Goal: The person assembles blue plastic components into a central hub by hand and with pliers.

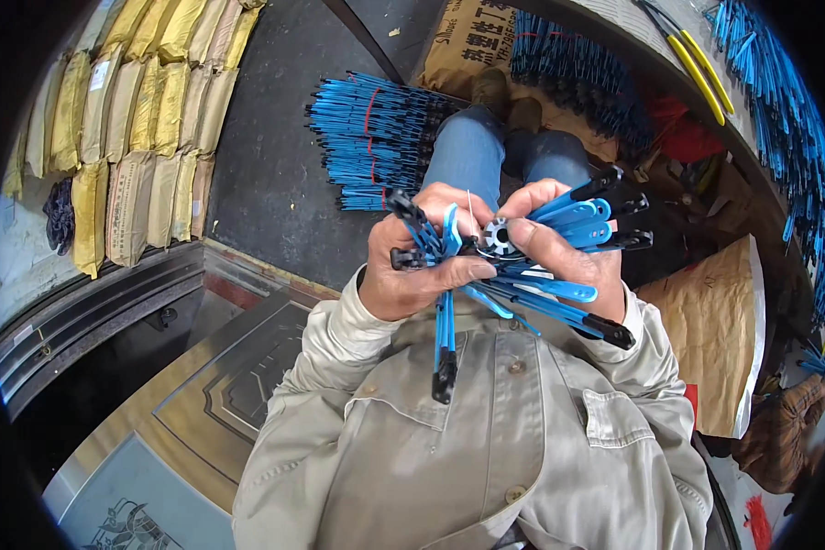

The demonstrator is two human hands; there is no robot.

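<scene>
Both hands meet in front of my chest around a small grey toothed ring (pixel 497 237), with blue ribs fanning out from it like an umbrella frame. The ribs (pixel 573 220) end in black tips and point to several sides. My left hand (pixel 414 261) is closed around the ribs on the left, its thumb lying just below the ring. Thumb and finger of my right hand (pixel 559 247) pinch the ring's right edge, while ribs stick out above and below that hand. A thin wire (pixel 471 203) rises beside the ring; its lower end is hidden by fingers.
Bundles of blue ribs (pixel 371 142) lie on the floor beyond my knees. More ribs (pixel 779 119) and yellow-handled pliers (pixel 692 69) rest on the bench at right. Stacked sacks (pixel 147 110) line the left wall. Another person's plaid sleeve (pixel 784 426) shows at lower right.
</scene>
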